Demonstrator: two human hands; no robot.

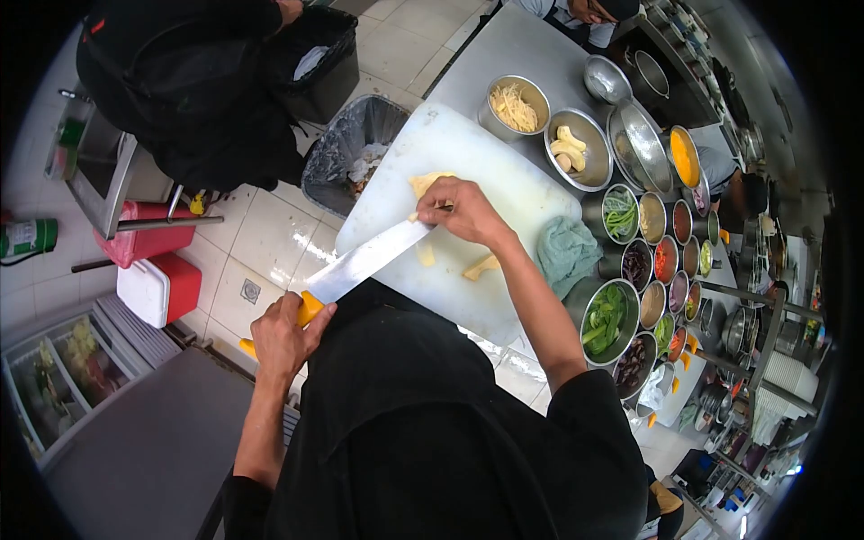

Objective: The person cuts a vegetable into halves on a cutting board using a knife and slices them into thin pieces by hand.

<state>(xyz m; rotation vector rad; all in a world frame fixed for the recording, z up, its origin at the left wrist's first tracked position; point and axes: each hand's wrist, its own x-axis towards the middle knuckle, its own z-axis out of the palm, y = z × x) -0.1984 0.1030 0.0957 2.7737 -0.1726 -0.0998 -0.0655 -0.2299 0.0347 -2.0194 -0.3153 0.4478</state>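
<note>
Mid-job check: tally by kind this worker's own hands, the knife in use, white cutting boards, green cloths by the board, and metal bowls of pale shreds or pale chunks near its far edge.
Hands: 2, left hand and right hand
Knife: 1
White cutting board: 1
Green cloth: 1
Bowl of shreds: 1
Bowl of chunks: 1
Total: 7

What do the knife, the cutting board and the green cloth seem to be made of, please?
Knife blade: probably polished steel, from its silvery sheen. Knife handle: likely smooth plastic, uniformly yellow-orange. Cutting board: apparently dullish white plastic, without wood grain. Green cloth: soft, matt textile, rumpled in folds; fibre unclear.
</note>
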